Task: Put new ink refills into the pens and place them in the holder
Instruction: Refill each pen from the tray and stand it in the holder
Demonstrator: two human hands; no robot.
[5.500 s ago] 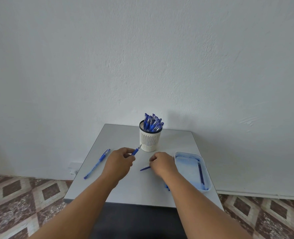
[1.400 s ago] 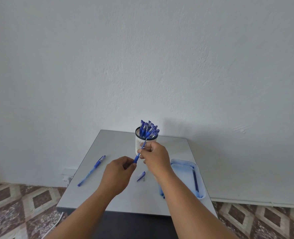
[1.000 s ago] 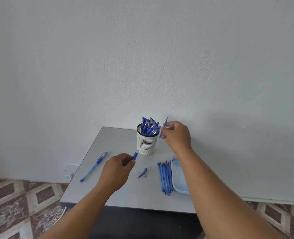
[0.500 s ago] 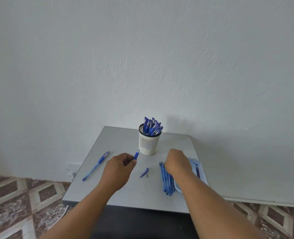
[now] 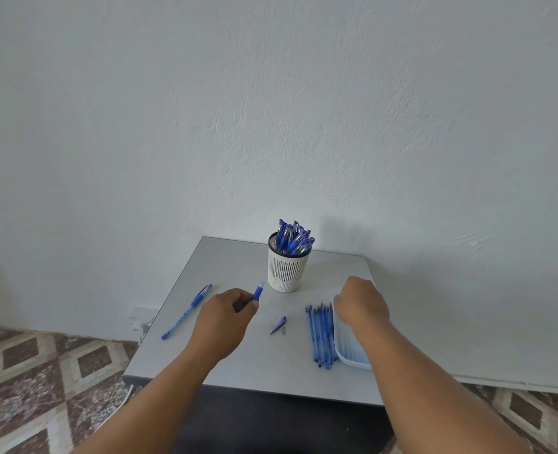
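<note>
Old refill out, new one next

The right hand [image 5: 362,301], a moment ago up by the holder [image 5: 288,269], now curls over the tray [image 5: 349,350], perhaps empty. The left hand [image 5: 226,311] still grips the open pen barrel [image 5: 258,291]; fresh refills [image 5: 320,335] lie on the desk [image 5: 271,365] beside the tray.

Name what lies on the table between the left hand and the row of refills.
Head view: a pen cap and a small metal tip beside it.

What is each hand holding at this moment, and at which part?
The left hand holds a blue pen barrel by its lower end, between the fingers. The right hand lies over the tray; whether it holds anything cannot be told.
</note>
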